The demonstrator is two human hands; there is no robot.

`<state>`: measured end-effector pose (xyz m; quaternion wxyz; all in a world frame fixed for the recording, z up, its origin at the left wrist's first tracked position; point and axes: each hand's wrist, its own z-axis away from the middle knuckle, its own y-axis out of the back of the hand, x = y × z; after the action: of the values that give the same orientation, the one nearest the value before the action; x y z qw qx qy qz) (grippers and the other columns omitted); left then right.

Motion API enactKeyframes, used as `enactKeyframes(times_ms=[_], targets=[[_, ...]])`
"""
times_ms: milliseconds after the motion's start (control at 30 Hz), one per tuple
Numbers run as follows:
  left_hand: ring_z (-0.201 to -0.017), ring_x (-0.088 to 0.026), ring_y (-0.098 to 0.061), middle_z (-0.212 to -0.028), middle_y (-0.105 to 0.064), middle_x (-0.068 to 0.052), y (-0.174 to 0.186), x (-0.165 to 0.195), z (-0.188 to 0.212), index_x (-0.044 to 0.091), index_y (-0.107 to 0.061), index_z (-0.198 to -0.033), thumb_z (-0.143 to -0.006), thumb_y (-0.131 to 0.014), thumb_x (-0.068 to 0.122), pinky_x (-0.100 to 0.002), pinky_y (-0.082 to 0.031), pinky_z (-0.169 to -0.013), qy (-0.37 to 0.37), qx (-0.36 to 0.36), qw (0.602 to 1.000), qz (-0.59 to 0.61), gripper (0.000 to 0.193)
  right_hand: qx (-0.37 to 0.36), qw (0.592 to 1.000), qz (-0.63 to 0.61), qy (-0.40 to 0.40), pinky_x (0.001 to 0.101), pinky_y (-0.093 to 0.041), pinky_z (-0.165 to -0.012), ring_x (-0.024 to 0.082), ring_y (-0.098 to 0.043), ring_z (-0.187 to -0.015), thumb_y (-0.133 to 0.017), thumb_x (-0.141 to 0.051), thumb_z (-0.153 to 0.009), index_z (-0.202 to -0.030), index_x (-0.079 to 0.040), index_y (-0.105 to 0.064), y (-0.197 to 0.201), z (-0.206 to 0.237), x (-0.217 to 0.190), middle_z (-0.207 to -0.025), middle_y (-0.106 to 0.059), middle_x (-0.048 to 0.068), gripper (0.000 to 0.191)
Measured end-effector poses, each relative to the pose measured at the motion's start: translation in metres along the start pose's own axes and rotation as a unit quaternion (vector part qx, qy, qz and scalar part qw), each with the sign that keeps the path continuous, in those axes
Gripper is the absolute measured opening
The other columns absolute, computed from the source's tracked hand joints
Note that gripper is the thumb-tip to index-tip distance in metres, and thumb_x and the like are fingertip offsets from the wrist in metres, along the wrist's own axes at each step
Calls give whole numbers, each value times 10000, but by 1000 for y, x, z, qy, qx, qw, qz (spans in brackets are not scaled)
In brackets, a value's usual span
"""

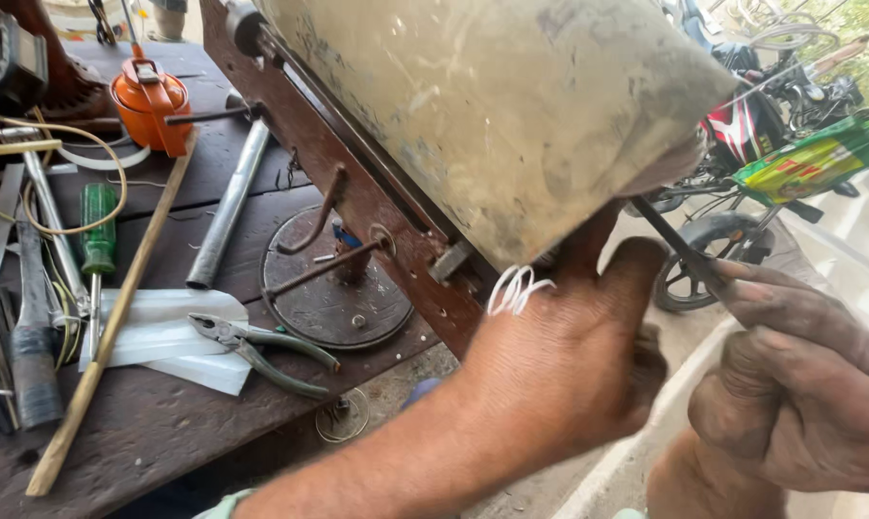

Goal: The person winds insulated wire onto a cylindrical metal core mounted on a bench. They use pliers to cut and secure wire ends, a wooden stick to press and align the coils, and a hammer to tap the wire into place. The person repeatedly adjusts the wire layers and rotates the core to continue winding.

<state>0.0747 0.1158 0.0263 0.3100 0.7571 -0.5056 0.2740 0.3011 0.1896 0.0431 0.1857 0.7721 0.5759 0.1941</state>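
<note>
Thin dark rod (667,240): one, pinched in right hand (799,384) grip, tip at underside of large dirty cream housing (492,106).

White wire loops (516,288): one bundle, at housing's lower edge. Left hand (569,356) braces there, fingers hidden; grip state cannot tell.

Step judged: probing beside wires; next calls for steady aim.

Counter (165,423): one pliers (261,351), one green screwdriver (96,231), one orange oil can (151,101), one metal pipe (228,207).

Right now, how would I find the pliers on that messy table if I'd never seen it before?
Start at the dark wooden workbench left of the big tilted metal housing. Near its front edge lies a sheet of white paper, beside a round rusty metal disc. The pliers lie partly on that paper, pointed jaws left, the only tool with two curved greenish handles; the screwdriver nearby has one straight green handle.
</note>
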Motion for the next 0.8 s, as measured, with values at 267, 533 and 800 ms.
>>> enactKeyframes(times_ms=[267, 533, 800], targets=[[-1133, -431, -711, -1424, -548, -262, 24, -1, 21, 51, -629, -1228, -840, -759, 115, -439, -640, -845, -75, 4, 993, -86, 414, 248, 944, -103, -190, 374, -644, -821, 282, -728, -917, -732, -136, -1134, -1303, -10, -576, -25, 43, -42, -1058, -706, 192, 262], [-1186, -322, -741, -1414, -613, -184, 73, -3, 43, 83, -670, -1147, -913, -799, 144, -395, -684, -902, -81, -32, 983, -160, 274, 280, 913, -192, -226, 340, -682, -875, 255, -768, -994, -758, -112, -1115, -1236, -39, -615, -63, 18, -99, -1103, -722, 198, 201], [-935, -301, -686, -1113, -677, -136, 111, 19, 45, 31, -589, -1216, -863, -846, 151, -531, -550, -885, -223, 213, 850, -426, 453, 265, 935, -189, -141, 346, -691, -864, 274, -781, -1000, -723, -2, -1026, -1124, 1, -634, -102, -8, -110, -1111, -737, 238, 132]])
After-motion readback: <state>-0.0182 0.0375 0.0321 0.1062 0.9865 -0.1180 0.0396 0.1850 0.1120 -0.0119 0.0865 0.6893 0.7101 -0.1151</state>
